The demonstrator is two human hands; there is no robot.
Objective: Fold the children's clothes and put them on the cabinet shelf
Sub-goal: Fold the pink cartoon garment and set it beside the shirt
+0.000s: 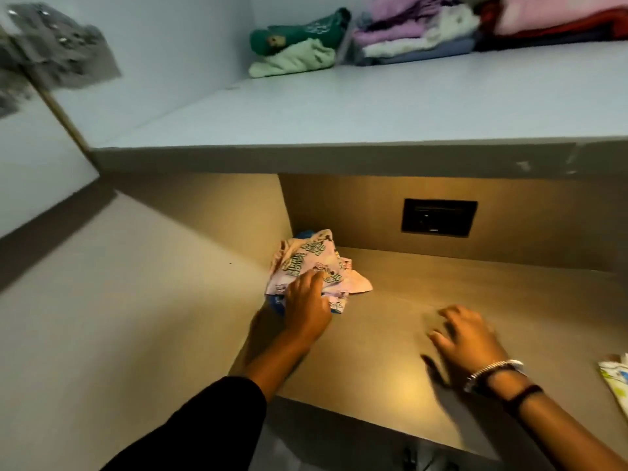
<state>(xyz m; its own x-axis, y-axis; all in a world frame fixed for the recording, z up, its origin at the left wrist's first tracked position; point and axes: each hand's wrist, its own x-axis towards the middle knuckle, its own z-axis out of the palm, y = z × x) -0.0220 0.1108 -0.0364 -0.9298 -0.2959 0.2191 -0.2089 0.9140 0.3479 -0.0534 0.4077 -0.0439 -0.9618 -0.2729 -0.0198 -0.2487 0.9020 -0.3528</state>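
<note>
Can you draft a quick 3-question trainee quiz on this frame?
1. True or false: the left hand rests on the pink printed garment.
2. Where do the folded stacks sit? A) upper shelf B) lower surface C) floor
3. Fill in: the right hand holds ____.

Key: 1 true; 2 A; 3 nothing, it hovers open over the lower surface.
</note>
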